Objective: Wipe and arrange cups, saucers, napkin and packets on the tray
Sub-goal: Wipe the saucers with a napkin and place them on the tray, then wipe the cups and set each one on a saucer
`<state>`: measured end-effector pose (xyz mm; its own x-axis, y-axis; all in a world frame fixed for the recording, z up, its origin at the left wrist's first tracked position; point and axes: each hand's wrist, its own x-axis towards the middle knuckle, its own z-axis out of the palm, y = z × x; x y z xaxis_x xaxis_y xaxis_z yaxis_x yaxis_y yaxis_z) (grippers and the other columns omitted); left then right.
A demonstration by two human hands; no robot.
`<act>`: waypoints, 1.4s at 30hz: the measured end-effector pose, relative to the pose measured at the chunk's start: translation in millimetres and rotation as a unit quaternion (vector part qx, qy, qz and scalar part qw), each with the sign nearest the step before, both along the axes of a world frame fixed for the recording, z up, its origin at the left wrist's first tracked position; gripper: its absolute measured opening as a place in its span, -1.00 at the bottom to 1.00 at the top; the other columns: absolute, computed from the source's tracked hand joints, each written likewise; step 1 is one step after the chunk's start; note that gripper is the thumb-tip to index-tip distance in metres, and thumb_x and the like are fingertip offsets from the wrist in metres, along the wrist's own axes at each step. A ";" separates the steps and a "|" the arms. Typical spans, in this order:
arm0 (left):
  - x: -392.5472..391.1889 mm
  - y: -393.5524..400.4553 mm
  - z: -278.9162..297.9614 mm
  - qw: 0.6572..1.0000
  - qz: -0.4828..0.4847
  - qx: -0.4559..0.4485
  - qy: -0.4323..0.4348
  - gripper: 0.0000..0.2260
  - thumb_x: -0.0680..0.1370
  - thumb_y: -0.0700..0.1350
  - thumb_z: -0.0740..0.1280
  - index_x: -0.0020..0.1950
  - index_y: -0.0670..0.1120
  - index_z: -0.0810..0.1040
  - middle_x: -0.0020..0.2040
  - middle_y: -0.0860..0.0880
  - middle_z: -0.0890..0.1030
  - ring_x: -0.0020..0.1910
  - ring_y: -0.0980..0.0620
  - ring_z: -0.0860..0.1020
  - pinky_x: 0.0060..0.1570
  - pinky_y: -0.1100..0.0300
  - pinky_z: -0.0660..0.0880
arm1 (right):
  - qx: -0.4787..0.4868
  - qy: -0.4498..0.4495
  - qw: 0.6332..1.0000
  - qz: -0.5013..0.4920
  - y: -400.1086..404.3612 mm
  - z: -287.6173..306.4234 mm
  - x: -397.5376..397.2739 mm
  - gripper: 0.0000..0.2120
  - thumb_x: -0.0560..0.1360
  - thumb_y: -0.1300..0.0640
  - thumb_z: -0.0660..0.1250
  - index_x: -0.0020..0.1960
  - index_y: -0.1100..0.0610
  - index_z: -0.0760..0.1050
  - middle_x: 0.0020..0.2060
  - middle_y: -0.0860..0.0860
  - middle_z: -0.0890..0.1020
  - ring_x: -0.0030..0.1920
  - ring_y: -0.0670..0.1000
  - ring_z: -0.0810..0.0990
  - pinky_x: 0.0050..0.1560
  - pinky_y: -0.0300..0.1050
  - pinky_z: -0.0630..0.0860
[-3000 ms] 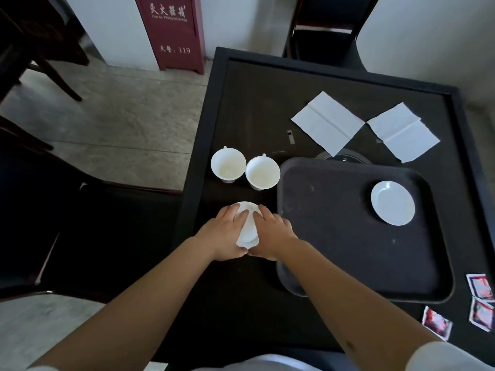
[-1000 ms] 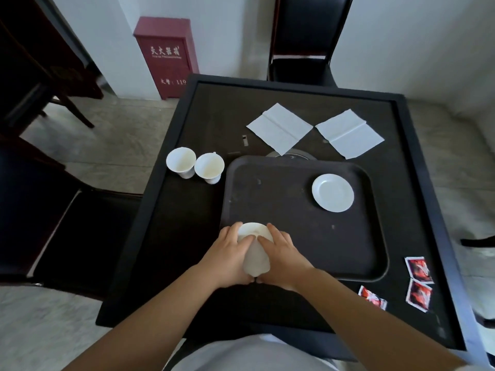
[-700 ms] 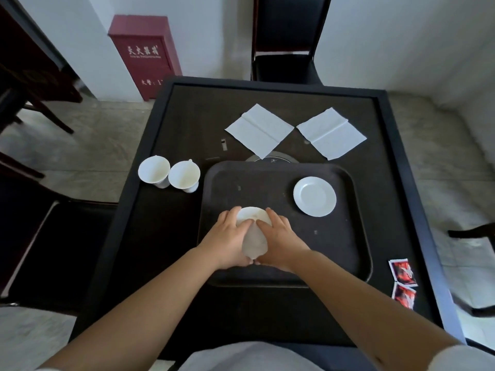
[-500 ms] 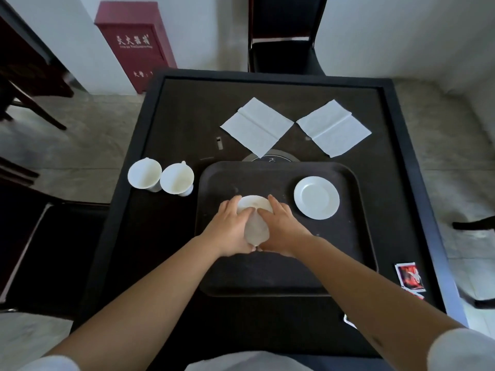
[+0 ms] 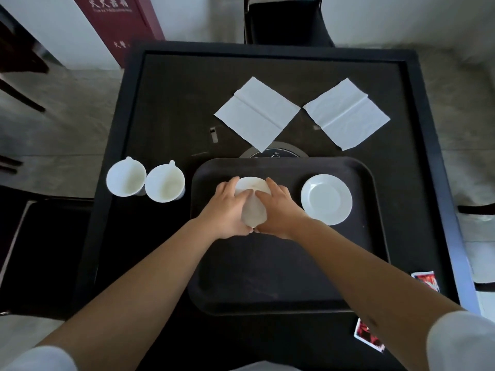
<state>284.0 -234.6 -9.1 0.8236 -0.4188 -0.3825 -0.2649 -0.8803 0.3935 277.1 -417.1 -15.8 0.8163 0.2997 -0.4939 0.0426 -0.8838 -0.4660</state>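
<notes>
1. Nearest the person, two red packets lie on the dark table (image 5: 171, 103) off the tray's right side, one (image 5: 368, 335) by the near right corner and another (image 5: 426, 280) at the table's right edge. Neither is on the tray, so that part of the arranging looks untouched.

2. The near half of the tray (image 5: 267, 277) is bare.

3. Over the tray's far left part, the left hand (image 5: 227, 210) and right hand (image 5: 278, 210) are wrapped around a white saucer (image 5: 250, 184) with a white wiping napkin (image 5: 253, 214) bunched between the palms. The fingers of both hands are curled shut on the saucer and napkin. Whether the saucer is resting on the tray or held just above it I cannot tell from this angle. My guess is that this piece is being wiped or set down.

4. Just right of the hands, a second saucer (image 5: 326, 199) sits flat on the tray, apart from them. That one seems placed.

5. Left of the tray, two white cups (image 5: 126, 178) (image 5: 164, 183) stand upright on the table, touching or nearly so. They are yet to be moved.

6. Farthest away, two unfolded napkins (image 5: 257, 113) (image 5: 346, 113) lie flat on the table beyond the tray, not yet arranged on it.
</notes>
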 end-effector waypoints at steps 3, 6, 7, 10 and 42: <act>6.4 1.9 -5.2 1.000 0.009 -0.003 0.011 -0.14 0.31 0.20 0.51 0.50 0.06 0.18 0.55 -0.01 -0.08 0.46 -0.07 -0.08 0.37 -0.07 0.24 | -0.002 0.006 1.000 0.000 2.1 -2.2 7.8 -0.10 0.29 -0.20 0.51 0.50 -0.09 0.14 0.57 -0.02 -0.11 0.52 0.07 -0.15 0.41 0.13 0.23; 8.4 2.9 -8.9 1.000 0.012 -0.004 0.005 -0.13 0.31 0.19 0.52 0.50 0.05 0.19 0.56 -0.04 -0.08 0.46 -0.09 -0.08 0.39 -0.07 0.22 | -0.005 0.008 1.000 -0.006 4.9 -3.4 10.0 -0.11 0.32 -0.15 0.53 0.50 -0.08 0.14 0.57 -0.02 -0.11 0.52 0.07 -0.13 0.39 0.11 0.25; 7.7 2.4 -10.3 1.000 0.013 -0.004 0.000 -0.13 0.31 0.18 0.53 0.50 0.05 0.19 0.56 -0.04 -0.08 0.47 -0.10 -0.08 0.39 -0.08 0.23 | -0.006 0.002 1.000 -0.012 5.7 -3.9 9.0 -0.12 0.32 -0.13 0.53 0.50 -0.08 0.15 0.57 -0.03 -0.11 0.52 0.06 -0.13 0.38 0.10 0.28; 2.3 0.1 -14.0 0.999 0.022 0.000 -0.023 -0.13 0.31 0.14 0.55 0.50 0.04 0.19 0.55 -0.03 -0.10 0.48 -0.15 -0.06 0.38 -0.11 0.26 | -0.007 -0.024 1.000 -0.013 8.0 -7.1 3.8 -0.13 0.35 -0.06 0.54 0.50 -0.03 0.14 0.56 0.00 -0.13 0.52 0.10 -0.11 0.38 0.10 0.31; -81.3 90.4 105.4 0.995 0.092 0.030 -0.032 -0.53 0.53 0.17 0.27 0.37 -0.01 0.42 0.27 0.00 0.52 0.22 -0.07 0.49 0.12 -0.01 0.46 | -0.041 -0.068 0.992 0.098 91.7 102.7 -51.8 -0.74 0.50 -0.08 0.32 0.11 0.03 0.45 0.05 -0.01 0.57 0.01 0.08 0.55 -0.06 0.05 0.55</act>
<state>202.7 -144.2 96.4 0.9077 -0.2372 -0.3462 -0.1206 -0.9375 0.3264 225.3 -325.3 86.8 0.8073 0.4226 -0.4120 0.2746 -0.8868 -0.3717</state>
